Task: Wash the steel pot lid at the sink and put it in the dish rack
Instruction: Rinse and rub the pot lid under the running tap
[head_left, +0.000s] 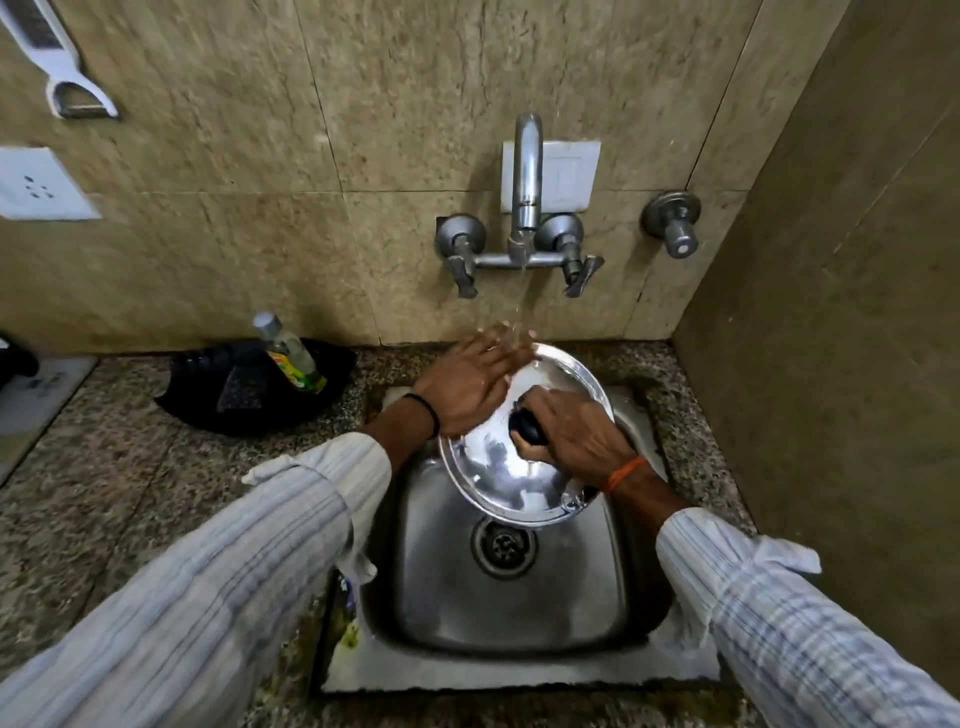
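The round steel pot lid is held tilted over the steel sink, its top face toward me. My right hand is closed around the lid's black knob. My left hand lies flat on the lid's far edge, fingers spread, under the stream of water falling from the tap. No dish rack is in view.
A black tray with a green-labelled bottle and a dark scrub pad sits on the speckled counter left of the sink. Tiled walls close in behind and on the right. A white peeler hangs top left.
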